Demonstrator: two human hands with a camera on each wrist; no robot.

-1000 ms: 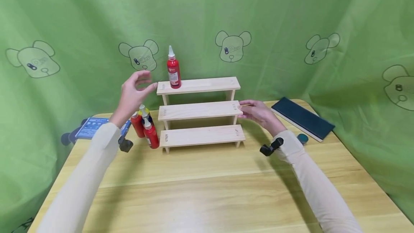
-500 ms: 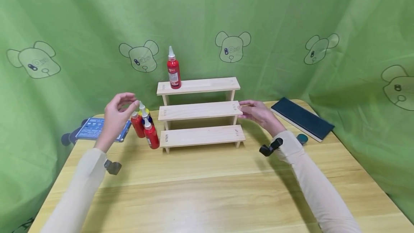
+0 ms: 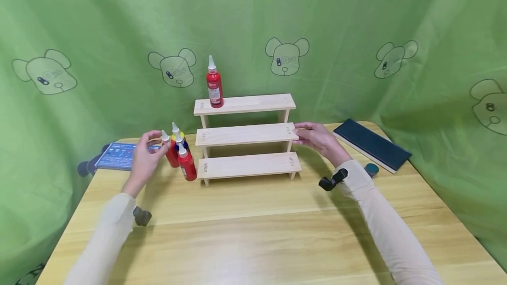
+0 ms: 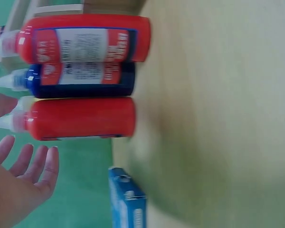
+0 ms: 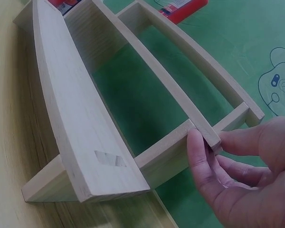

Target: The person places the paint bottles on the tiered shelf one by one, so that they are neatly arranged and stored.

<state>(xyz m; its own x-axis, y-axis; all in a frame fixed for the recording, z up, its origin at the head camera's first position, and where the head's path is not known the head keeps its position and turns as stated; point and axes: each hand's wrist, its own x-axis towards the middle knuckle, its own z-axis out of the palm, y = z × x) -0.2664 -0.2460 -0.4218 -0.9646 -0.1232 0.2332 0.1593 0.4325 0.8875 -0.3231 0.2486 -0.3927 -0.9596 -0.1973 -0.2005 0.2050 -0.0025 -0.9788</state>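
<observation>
A three-tier wooden display stand (image 3: 245, 134) stands on the table. My right hand (image 3: 317, 140) pinches the right end of its middle board between thumb and fingers (image 5: 204, 166). To the left of the stand, my left hand (image 3: 144, 158) is at a red squeeze bottle (image 3: 172, 156); its thumb overlaps the white nozzle cap and the other fingers spread loosely around it. Beside that bottle stand a dark blue bottle (image 4: 85, 80), a second red bottle (image 3: 188, 167) and a mostly hidden yellow one (image 3: 181, 136). Another red bottle (image 3: 214, 89) stands upright on the top board's left end.
A blue flat box (image 3: 115, 156) lies at the table's left edge. On the right are a dark green book-like block (image 3: 372, 144) and a small round green-topped object (image 3: 371, 169) by the right wrist. A green curtain (image 3: 237, 12) hangs behind the table.
My left hand has come down from beside the top board to the leftmost red bottle. The right hand keeps its hold on the middle board.
</observation>
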